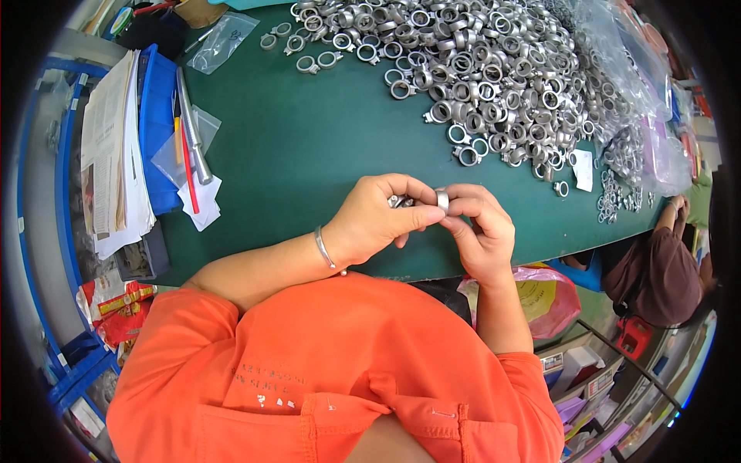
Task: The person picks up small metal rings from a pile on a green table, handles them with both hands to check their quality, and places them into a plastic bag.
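Observation:
Between the fingertips of both hands, just over the near edge of the green table (293,154), is a silver metal ring (442,201). My right hand (484,231) pinches it from the right with thumb and fingers. From the other side, the thumb and forefinger of my left hand (376,218) touch or grip it. More small metal pieces (400,201) show in the curl of my left fingers; their exact kind is partly hidden. A large heap of similar metal rings (494,85), many with a small lug, covers the far right of the table.
Left on the table lie a red pen (189,170), a metal rod (193,131) and a clear plastic bag (224,42). Papers (116,147) lean by a blue bin (158,131). Smaller rings (610,197) lie at right, near plastic bags (641,77). Another person (656,270) sits at right.

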The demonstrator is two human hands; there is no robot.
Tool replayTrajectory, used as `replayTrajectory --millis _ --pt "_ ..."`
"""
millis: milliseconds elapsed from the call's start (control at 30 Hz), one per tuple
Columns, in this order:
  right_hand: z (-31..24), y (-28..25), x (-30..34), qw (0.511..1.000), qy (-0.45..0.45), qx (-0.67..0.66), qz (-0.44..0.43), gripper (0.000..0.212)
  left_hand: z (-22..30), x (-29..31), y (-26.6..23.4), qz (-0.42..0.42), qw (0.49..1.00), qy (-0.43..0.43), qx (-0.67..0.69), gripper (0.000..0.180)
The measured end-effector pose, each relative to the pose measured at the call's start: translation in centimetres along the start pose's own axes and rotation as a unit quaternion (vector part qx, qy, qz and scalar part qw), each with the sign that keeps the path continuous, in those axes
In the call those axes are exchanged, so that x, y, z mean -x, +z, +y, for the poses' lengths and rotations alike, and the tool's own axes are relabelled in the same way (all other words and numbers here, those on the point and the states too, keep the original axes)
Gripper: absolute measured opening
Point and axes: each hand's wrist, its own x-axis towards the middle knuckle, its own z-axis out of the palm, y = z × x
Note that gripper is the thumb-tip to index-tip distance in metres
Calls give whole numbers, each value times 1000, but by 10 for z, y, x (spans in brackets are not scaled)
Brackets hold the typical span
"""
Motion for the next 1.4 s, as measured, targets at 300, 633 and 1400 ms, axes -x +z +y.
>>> replayTrajectory --millis 300,633,1400 --pt "-6 9 6 957 188 -221 24 28 1 5 0 16 978 136 -157 9" --pt "-1 15 13 954 194 -231 4 29 3 4 0 3 996 -33 86 16" --pt "-6 8 -2 1000 -10 25 -6 33 -9 0 -6 -27 999 -27 34 12"
